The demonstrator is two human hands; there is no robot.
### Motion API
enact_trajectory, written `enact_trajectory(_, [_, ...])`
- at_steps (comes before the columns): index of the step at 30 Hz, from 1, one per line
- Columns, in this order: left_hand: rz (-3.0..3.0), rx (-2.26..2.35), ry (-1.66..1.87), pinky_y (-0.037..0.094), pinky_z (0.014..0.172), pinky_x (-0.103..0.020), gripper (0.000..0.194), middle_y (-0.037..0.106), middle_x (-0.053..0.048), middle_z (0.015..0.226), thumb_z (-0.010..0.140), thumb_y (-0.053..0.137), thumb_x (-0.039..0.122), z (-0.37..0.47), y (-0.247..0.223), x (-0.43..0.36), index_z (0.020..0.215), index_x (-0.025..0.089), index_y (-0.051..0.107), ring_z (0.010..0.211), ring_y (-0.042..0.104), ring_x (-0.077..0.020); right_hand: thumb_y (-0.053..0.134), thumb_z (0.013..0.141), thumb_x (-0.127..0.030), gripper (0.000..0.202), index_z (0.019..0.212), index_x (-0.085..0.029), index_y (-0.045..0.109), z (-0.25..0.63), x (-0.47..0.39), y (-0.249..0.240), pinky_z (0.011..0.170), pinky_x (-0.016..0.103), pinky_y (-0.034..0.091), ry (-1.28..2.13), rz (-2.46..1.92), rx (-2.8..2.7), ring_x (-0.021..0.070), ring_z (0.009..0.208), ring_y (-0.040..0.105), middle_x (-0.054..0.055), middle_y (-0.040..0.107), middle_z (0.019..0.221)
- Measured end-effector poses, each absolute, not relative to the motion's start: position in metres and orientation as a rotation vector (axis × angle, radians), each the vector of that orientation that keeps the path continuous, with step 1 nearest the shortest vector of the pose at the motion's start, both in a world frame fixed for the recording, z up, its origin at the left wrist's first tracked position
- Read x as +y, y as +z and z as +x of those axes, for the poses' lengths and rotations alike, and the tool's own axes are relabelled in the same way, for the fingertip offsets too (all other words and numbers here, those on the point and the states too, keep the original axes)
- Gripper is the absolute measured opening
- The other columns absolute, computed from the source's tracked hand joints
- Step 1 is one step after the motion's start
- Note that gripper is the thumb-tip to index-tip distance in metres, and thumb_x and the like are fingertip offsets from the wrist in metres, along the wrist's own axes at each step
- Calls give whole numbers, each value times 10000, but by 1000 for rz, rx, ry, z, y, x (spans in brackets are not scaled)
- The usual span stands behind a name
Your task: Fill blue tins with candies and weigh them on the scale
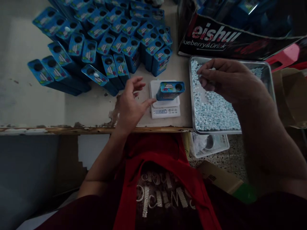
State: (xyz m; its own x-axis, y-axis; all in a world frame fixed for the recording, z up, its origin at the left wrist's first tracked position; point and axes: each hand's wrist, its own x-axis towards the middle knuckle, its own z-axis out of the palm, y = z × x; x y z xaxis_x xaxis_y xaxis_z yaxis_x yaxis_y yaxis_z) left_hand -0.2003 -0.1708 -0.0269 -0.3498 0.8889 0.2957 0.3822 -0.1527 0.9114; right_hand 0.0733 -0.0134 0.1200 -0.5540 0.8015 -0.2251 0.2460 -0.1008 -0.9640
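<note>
A blue tin [169, 94] with a round hole in its top stands on a small white kitchen scale [165, 112], whose display seems to read 158.9. My left hand [134, 103] is open just left of the scale, fingers apart, its thumb tip close to the tin. Over the metal tray [272, 86] on the right, my right hand [222, 80] is closed in a pinch, with a few pale blue candies seeming to show at its fingers. Small pale blue candies [213, 115] cover much of the tray floor.
Many similar blue tins [106, 44] stand in uneven rows at the back left. A black cardboard box [216, 41] with more tins sits behind the tray. The table's worn front edge [72, 130] runs before me, and a white basket [224, 143] is below it.
</note>
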Motion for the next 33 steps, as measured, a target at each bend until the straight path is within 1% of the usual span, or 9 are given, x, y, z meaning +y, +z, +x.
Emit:
enact_trajectory(4, [1474, 1598, 1463, 644, 1163, -441, 786, 752, -123, 1491, 904, 1024, 394, -173, -49, -143, 1538, 273, 576, 1421, 741, -314, 853, 990, -253, 24, 984, -230, 849, 110, -7, 105, 668, 244, 535, 1506, -1175, -1819, 122, 736, 667, 16, 767, 816])
enact_trajectory(6, [1501, 1516, 1446, 661, 1114, -407, 591, 801, -105, 1364, 974, 957, 366, -163, -52, -128, 1455, 240, 638, 1284, 797, -285, 959, 875, -320, 179, 1027, -261, 887, 128, -7, 90, 914, 346, 620, 1316, -1218, -1964, 206, 1041, 760, 49, 841, 1067])
enact_trajectory(9, [1711, 1503, 1401, 655, 1114, -424, 384, 820, -91, 1269, 1033, 878, 310, -149, -34, -105, 1369, 222, 715, 1184, 802, -281, 1026, 787, -416, 369, 1107, -299, 884, 140, -14, 55, 1155, 465, 606, 1252, -1301, -1838, 301, 1381, 715, 52, 823, 1351])
enact_trajectory(13, [2296, 1448, 1210, 440, 1383, -623, 260, 801, -71, 1373, 1095, 744, 189, -111, 16, -81, 1334, 282, 784, 1417, 695, -328, 840, 995, -622, 365, 1067, -271, 772, 128, -25, 7, 937, 378, 699, 1677, -1239, -1029, 221, 1009, 800, 36, 823, 1044])
enact_trajectory(17, [2682, 1181, 995, 293, 1454, -696, 326, 808, -49, 1367, 1166, 560, 138, -71, 38, -63, 1256, 321, 815, 1428, 677, -296, 666, 1155, -516, 310, 997, -250, 681, 114, -29, -12, 739, 263, 676, 1857, -990, -469, 155, 754, 727, -17, 757, 839])
enact_trajectory(21, [2535, 1303, 1081, 422, 1377, -654, 285, 816, -83, 1338, 1123, 673, 172, -71, 19, -48, 1299, 321, 840, 1359, 706, -331, 595, 1192, -421, 236, 1068, -234, 669, 117, -30, -8, 717, 292, 703, 1902, -917, -169, 180, 753, 751, 7, 775, 837])
enact_trajectory(26, [1903, 1364, 1458, 590, 1242, -484, 405, 813, -77, 1285, 961, 964, 431, -99, -13, -47, 1312, 283, 827, 1286, 763, -334, 614, 1138, -306, 132, 1087, -217, 696, 127, -27, -4, 800, 312, 742, 1951, -928, -112, 227, 914, 812, 79, 803, 906])
enact_trajectory(30, [1454, 1341, 1632, 687, 1090, -412, 666, 824, -77, 1228, 820, 1051, 578, -125, -32, -69, 1319, 236, 770, 1163, 815, -286, 701, 1011, -182, 71, 1059, -202, 748, 143, -27, -6, 771, 240, 690, 1905, -1018, -423, 176, 900, 790, 68, 816, 964])
enact_trajectory(33, [1280, 1377, 1633, 705, 1069, -401, 677, 838, -72, 1213, 760, 1080, 536, -145, -41, -95, 1269, 225, 761, 1134, 829, -271, 741, 968, -254, 155, 1100, -208, 809, 163, -23, -5, 804, 324, 667, 1660, -1227, -1056, 192, 838, 742, 77, 822, 1016])
